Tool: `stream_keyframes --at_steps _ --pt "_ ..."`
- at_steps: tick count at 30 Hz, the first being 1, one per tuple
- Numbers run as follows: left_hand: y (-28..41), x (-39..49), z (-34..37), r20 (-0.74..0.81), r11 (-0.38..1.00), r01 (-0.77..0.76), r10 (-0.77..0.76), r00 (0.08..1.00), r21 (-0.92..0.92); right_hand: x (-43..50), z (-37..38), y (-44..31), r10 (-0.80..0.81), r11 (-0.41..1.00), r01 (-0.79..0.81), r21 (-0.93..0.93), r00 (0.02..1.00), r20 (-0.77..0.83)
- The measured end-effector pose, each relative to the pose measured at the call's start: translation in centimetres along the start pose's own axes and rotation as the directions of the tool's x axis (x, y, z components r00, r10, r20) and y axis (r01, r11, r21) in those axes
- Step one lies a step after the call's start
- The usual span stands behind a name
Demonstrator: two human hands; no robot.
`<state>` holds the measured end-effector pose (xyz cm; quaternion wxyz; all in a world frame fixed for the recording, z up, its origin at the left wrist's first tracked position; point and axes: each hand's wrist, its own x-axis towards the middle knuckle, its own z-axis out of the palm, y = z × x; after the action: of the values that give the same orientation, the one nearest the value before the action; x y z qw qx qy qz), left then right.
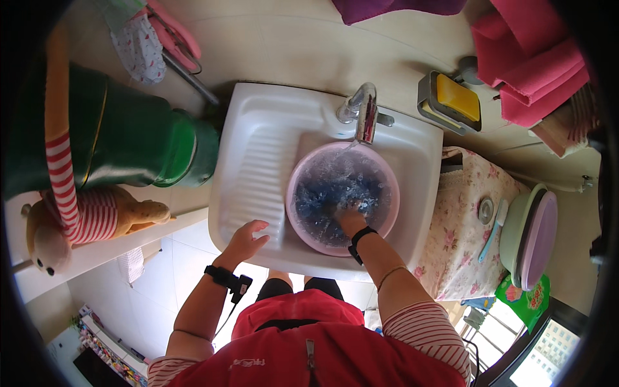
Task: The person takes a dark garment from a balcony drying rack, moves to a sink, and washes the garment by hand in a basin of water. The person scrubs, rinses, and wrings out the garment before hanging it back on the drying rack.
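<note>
A pink plastic basin (292,223) stands in the bowl of a white ceramic laundry sink (417,203). Water runs into it from a chrome faucet (366,113), and the surface is churned with bubbles. Dark blue cloth (319,196) shows blurred under the water. My right hand (352,220) reaches into the basin; its fingers are under water, so their grip is hidden. Over the ribbed washboard (258,174) at the sink's left front, my left hand (246,242) is held with fingers apart and nothing in it.
On the wall, a soap holder (428,109) carries a yellow sponge (458,96). To the right, a floral cover (449,242) bears a light-blue brush (492,231) and stacked basins (512,237). A plush monkey (96,213) and a dark green container (130,130) are at the left.
</note>
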<state>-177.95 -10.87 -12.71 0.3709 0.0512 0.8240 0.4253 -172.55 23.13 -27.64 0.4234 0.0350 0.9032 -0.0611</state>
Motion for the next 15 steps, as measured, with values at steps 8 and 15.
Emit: stream_keyframes --at_steps 8,15 --pt "3.3 0.5 -0.1 -0.001 0.985 -0.139 0.140 0.990 -0.104 -11.2 -8.8 3.7 -0.094 0.710 0.410 0.573 0.861 -0.500" --pt "8.9 3.9 4.0 0.085 0.873 -0.483 0.478 0.874 0.063 -24.9 -22.0 0.2 -0.048 0.492 0.710 0.505 0.601 -0.798"
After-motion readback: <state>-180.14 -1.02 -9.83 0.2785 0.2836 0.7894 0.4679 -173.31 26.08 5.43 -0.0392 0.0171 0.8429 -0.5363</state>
